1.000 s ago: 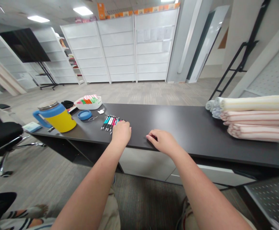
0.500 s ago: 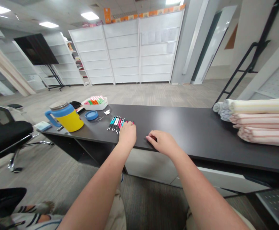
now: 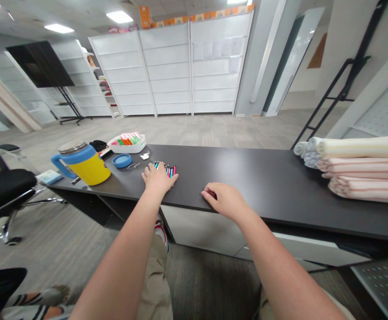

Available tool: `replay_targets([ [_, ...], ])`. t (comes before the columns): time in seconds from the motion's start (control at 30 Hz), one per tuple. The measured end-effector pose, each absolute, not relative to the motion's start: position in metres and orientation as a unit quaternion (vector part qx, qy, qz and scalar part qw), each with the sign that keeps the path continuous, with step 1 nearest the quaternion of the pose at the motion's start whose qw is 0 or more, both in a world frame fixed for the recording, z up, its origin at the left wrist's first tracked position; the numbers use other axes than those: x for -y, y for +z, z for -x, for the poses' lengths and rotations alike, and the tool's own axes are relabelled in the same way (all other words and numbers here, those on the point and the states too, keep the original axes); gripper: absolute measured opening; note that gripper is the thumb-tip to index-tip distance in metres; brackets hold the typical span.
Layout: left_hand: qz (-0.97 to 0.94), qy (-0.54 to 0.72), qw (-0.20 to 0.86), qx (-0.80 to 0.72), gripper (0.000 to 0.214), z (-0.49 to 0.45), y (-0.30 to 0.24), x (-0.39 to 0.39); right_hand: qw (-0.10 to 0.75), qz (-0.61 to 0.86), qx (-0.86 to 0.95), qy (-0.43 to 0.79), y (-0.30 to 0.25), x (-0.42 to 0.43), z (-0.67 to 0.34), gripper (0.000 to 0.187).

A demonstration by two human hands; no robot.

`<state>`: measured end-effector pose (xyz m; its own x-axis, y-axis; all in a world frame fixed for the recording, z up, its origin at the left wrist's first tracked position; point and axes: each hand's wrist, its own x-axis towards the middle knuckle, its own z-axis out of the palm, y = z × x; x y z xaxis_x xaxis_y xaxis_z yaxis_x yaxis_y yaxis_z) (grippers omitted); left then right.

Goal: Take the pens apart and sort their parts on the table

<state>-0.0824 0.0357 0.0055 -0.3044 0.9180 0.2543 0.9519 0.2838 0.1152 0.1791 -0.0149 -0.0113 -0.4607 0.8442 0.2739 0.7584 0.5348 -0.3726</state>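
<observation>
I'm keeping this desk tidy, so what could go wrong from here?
The left hand covers part of the row of pens; a sweep might scatter them. The mug stands near the desk's front edge, so a bump could knock it off.

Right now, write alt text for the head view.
A person's left hand lies spread over a row of coloured pens on a dark desk, the right hand loosely curled nearby. A yellow-and-blue mug stands left, stacked fabric rolls right.
</observation>
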Motion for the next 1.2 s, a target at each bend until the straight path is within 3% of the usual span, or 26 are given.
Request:
replay_targets([
  [0.13, 0.559, -0.098, 0.012, 0.823, 0.100, 0.105, 0.006, -0.042, 0.216, 0.471, 0.850, 0.095, -0.012, 0.015, -0.179, 0.023],
  [0.4, 0.624, -0.092, -0.021, 0.775, 0.075, 0.132, 0.015, -0.041, 0.209, 0.466, 0.855, 0.091, -0.013, 0.016, -0.181, 0.021],
  [0.73, 0.601, -0.091, -0.049, 0.792, 0.071, 0.162, 0.021, -0.043, 0.213, 0.453, 0.862, 0.081, -0.012, 0.020, -0.183, 0.020],
  [0.9, 0.592, -0.096, -0.038, 0.799, 0.055, 0.183, 0.022, -0.043, 0.213, 0.452, 0.863, 0.080, -0.012, 0.020, -0.184, 0.021],
  [1.2, 0.605, -0.092, -0.027, 0.791, 0.070, 0.182, 0.018, -0.040, 0.204, 0.451, 0.866, 0.079, -0.013, 0.018, -0.184, 0.022],
])
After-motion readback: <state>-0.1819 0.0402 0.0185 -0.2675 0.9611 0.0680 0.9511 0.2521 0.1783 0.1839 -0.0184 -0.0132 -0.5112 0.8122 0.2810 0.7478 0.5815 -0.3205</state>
